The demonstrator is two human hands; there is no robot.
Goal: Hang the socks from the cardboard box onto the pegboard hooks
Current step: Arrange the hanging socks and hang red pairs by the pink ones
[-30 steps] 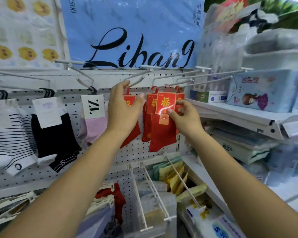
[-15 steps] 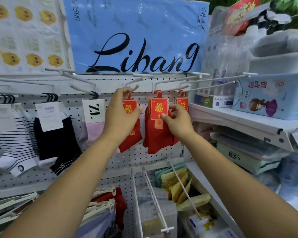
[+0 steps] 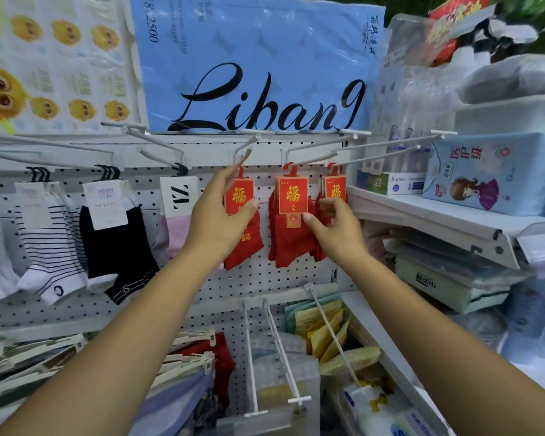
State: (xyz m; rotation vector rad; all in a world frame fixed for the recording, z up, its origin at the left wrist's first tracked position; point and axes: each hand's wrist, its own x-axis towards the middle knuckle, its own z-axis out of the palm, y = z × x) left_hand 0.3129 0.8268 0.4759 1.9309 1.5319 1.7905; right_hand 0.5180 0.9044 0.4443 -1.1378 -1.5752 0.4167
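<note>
Our left hand (image 3: 221, 221) grips the red socks (image 3: 240, 196); we should slide their hanger (image 3: 240, 172) fully past the tip of the hook (image 3: 248, 151), while our right hand (image 3: 335, 231) pinches the middle pack (image 3: 291, 196) aside

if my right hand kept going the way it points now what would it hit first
The middle sock pack: the right hand points up and left, its foremost fingertip at the small tag under that pack's card. Whether it touches is unclear.
</note>
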